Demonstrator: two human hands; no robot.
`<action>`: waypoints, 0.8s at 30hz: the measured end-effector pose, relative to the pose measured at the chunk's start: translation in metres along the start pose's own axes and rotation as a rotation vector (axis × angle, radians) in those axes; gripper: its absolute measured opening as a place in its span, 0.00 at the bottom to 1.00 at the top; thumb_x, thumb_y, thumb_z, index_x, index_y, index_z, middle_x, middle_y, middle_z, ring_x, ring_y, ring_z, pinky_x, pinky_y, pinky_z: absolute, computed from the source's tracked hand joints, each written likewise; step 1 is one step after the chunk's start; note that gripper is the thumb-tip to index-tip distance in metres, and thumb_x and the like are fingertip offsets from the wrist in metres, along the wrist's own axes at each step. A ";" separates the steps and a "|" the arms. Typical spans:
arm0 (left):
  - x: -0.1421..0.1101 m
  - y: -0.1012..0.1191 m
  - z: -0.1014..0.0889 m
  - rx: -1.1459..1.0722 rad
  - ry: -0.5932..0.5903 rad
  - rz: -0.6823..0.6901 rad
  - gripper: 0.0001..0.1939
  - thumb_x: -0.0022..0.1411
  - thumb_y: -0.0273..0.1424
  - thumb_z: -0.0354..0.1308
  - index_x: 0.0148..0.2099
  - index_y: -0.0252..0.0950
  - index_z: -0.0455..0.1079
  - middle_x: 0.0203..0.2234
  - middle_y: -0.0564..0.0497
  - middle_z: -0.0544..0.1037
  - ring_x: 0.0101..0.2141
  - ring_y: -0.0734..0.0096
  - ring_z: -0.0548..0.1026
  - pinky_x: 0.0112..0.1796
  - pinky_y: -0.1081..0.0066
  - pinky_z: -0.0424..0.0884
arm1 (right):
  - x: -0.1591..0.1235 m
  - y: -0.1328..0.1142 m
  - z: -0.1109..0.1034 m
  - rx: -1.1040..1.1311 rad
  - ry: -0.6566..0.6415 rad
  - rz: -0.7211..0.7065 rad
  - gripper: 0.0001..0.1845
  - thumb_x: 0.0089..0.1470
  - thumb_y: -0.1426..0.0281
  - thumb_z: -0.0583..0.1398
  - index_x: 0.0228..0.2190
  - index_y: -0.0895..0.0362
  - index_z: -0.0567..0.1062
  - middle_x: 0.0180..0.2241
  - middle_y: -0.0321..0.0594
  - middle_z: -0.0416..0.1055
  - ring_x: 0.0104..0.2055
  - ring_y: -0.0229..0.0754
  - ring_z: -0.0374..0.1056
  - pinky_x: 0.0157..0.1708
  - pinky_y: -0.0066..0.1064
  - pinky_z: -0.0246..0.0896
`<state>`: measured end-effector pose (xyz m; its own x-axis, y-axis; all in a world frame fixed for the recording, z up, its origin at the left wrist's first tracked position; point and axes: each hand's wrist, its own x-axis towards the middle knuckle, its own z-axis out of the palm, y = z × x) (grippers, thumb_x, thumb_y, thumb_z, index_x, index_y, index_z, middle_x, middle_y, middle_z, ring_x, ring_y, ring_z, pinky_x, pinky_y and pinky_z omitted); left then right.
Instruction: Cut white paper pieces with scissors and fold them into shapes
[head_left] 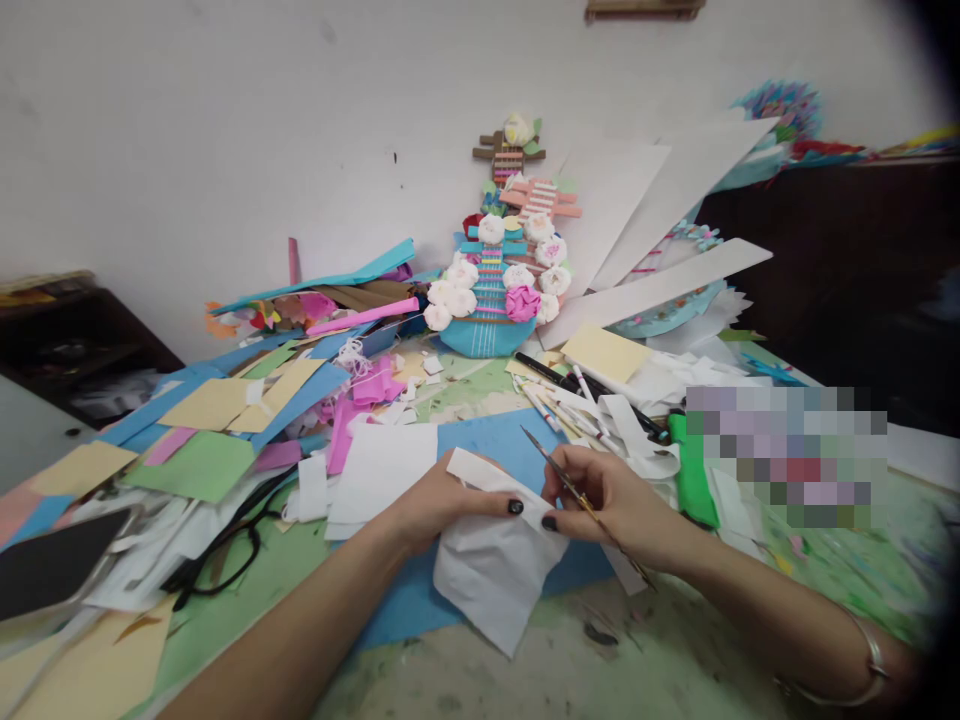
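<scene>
A crumpled sheet of thin white paper (495,575) hangs over a blue sheet (472,430). My left hand (450,500) is closed on its upper edge, thumb in front. On the paper's right edge, the thumb of my right hand (611,500) presses. That hand is also closed around a slim, pointed metal tool (559,468), tilted with its tip to the upper left; its exact kind is unclear. A stack of white paper squares (382,470) lies just left of my hands. Under my right wrist shows a white paper strip (624,570).
Paper guitars with flowers (487,300) stand against the wall. Pens (547,375), a green object (691,470) and paper scraps lie to the right. Coloured sheets (195,465), black-framed glasses (225,560) and a dark-screened device (56,565) are at left.
</scene>
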<state>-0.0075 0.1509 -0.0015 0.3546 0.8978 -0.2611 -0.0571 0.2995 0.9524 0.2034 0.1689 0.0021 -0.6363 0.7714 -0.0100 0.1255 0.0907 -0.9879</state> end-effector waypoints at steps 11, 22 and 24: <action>0.002 0.003 -0.008 -0.135 0.130 -0.006 0.19 0.43 0.41 0.69 0.27 0.28 0.74 0.21 0.47 0.77 0.22 0.71 0.73 0.24 0.76 0.66 | 0.001 -0.001 -0.009 -0.093 0.009 -0.005 0.09 0.43 0.74 0.63 0.28 0.58 0.67 0.21 0.28 0.58 0.22 0.30 0.49 0.21 0.24 0.41; 0.003 0.007 -0.013 0.054 0.091 0.104 0.14 0.44 0.32 0.70 0.28 0.31 0.68 0.18 0.55 0.72 0.20 0.80 0.68 0.20 0.82 0.60 | 0.003 0.001 -0.010 0.092 0.012 0.015 0.10 0.44 0.70 0.65 0.29 0.58 0.69 0.24 0.31 0.62 0.22 0.30 0.56 0.21 0.22 0.49; 0.004 0.007 -0.014 0.045 0.091 0.149 0.14 0.46 0.33 0.69 0.28 0.32 0.67 0.18 0.56 0.71 0.19 0.81 0.67 0.19 0.82 0.59 | 0.002 -0.001 -0.011 0.091 0.011 0.031 0.12 0.45 0.66 0.66 0.30 0.59 0.70 0.22 0.31 0.62 0.20 0.29 0.55 0.18 0.21 0.48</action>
<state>-0.0197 0.1612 0.0015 0.2593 0.9573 -0.1279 -0.0599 0.1481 0.9872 0.2103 0.1777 0.0053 -0.6244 0.7801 -0.0399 0.0753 0.0094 -0.9971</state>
